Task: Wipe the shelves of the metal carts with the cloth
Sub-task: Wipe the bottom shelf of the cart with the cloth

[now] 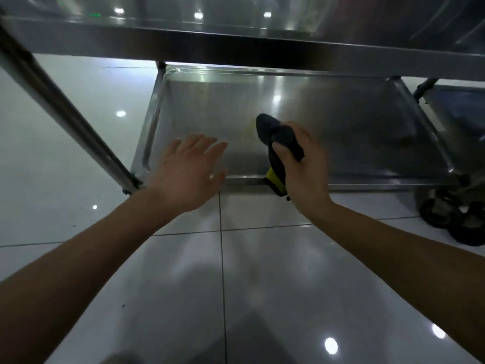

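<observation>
- Two bare hands reached toward the lower shelf (pixel 328 122) of a stainless metal cart (pixel 65 111); upper shelf (pixel 236 46) sat above it, nearer the camera.
- Right hand (pixel 301 164) had its grip clamped on a dark cloth (pixel 275 132), fingers and thumb curled round the bunched middle.
- Cloth stuck out past the fingers toward the shelf pan, one dark end forward over the steel; a yellow part (pixel 274 181) hung below the palm at the shelf's front rim. Cannot tell whether the forward end touched the metal.
- Likely bunched this way to give a firm pad for rubbing, judging by the hold.
- Left hand (pixel 189 169) was spread flat, fingers straight and apart, holding nothing, over the front left area of the lower shelf; contact with the rim unclear because of blur.
- Probably placed there to brace or steady the cart.
- Faint yellowish smear (pixel 249 130) showed on the shelf just left of the cloth tip.
- Second cart's casters (pixel 446 219) stood at right on the glossy tiled floor (pixel 157 285).
</observation>
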Demonstrator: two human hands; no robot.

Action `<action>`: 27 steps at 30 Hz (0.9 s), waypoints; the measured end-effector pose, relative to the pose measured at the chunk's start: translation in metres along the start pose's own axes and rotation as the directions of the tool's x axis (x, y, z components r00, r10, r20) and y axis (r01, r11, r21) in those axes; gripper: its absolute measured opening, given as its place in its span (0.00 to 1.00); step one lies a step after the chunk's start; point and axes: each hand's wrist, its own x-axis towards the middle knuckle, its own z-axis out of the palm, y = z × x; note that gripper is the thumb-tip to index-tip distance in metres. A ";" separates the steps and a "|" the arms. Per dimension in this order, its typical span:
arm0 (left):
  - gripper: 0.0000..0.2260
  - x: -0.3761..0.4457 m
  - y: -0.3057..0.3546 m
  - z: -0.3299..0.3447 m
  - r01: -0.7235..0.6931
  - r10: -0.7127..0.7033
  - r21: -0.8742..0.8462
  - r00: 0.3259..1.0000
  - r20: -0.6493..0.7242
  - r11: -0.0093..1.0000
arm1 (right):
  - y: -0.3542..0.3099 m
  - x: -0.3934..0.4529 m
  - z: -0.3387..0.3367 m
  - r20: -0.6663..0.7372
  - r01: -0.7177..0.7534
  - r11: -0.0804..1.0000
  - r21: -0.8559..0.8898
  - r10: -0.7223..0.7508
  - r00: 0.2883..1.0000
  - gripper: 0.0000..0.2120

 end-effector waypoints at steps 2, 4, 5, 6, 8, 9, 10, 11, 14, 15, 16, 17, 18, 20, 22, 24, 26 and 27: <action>0.27 -0.001 -0.009 0.000 0.023 -0.023 -0.018 0.999 -0.028 1.000 | 0.004 0.004 0.013 -0.001 -0.033 0.999 0.036 0.034 0.999 0.13; 0.26 -0.004 -0.016 0.000 0.048 -0.048 -0.014 0.998 -0.037 0.999 | 0.011 0.007 0.021 0.021 -0.036 0.999 0.006 0.036 0.999 0.14; 0.27 -0.005 -0.018 0.001 0.063 -0.063 -0.010 0.998 -0.026 0.998 | 0.014 0.008 0.024 0.035 -0.022 0.999 -0.026 0.023 0.999 0.15; 0.27 -0.005 -0.021 0.002 0.080 -0.080 -0.005 0.997 -0.008 0.997 | 0.018 0.010 0.026 0.045 -0.004 0.998 -0.056 0.006 0.999 0.15; 0.27 -0.005 -0.026 0.006 0.110 -0.110 0.002 0.994 0.028 0.994 | 0.023 0.015 0.033 0.043 0.018 0.995 -0.097 -0.014 0.999 0.15; 0.27 -0.005 -0.028 0.008 0.116 -0.116 0.002 0.993 0.037 0.993 | 0.025 0.019 0.037 0.036 0.031 0.992 -0.122 -0.026 0.999 0.16; 0.27 -0.005 -0.031 0.011 0.119 -0.119 0.001 0.992 0.039 0.993 | 0.027 0.023 0.042 0.037 0.051 0.988 -0.149 -0.046 0.998 0.16; 0.27 -0.005 -0.034 0.013 0.123 -0.123 0.001 0.992 0.039 0.992 | 0.030 0.027 0.048 0.046 0.074 0.981 -0.178 -0.067 0.997 0.16; 0.26 -0.006 -0.042 0.022 0.142 -0.141 -0.016 0.989 0.046 0.990 | 0.040 0.033 0.063 0.099 0.139 0.947 -0.289 -0.115 0.988 0.18; 0.26 -0.007 -0.044 0.026 0.147 -0.146 -0.021 0.988 0.051 0.989 | 0.045 0.032 0.068 0.144 0.157 0.930 -0.333 -0.114 0.983 0.18; 0.25 -0.009 -0.045 0.030 0.150 -0.149 -0.023 0.987 0.056 0.988 | 0.051 0.029 0.073 0.217 0.177 0.908 -0.379 -0.099 0.971 0.20; 0.25 -0.011 -0.047 0.034 0.154 -0.152 -0.027 0.986 0.062 0.988 | 0.057 0.026 0.077 0.311 0.204 0.877 -0.435 -0.066 0.948 0.22; 0.25 -0.013 -0.049 0.038 0.158 -0.156 -0.032 0.985 0.068 0.987 | 0.063 0.021 0.082 0.406 0.238 0.834 -0.497 -0.018 0.913 0.24; 0.24 -0.018 -0.053 0.045 0.167 -0.164 -0.043 0.983 0.083 0.985 | 0.074 0.012 0.090 0.503 0.278 0.771 -0.573 0.064 0.862 0.27; 0.23 -0.022 -0.057 0.050 0.170 -0.165 -0.040 0.982 0.090 0.985 | 0.078 0.010 0.094 0.484 0.247 0.787 -0.565 0.073 0.872 0.27; 0.20 -0.027 -0.060 0.054 0.164 -0.161 -0.030 0.984 0.080 0.986 | 0.077 0.010 0.098 0.468 0.236 0.783 -0.576 0.078 0.880 0.27; 0.17 -0.033 -0.062 0.059 0.165 -0.165 -0.014 0.985 0.052 0.986 | 0.075 0.010 0.103 0.462 0.241 0.750 -0.616 0.095 0.882 0.26; 0.16 -0.037 -0.063 0.061 0.176 -0.176 -0.010 0.984 0.034 0.984 | 0.074 0.011 0.106 0.456 0.239 0.738 -0.631 0.103 0.884 0.26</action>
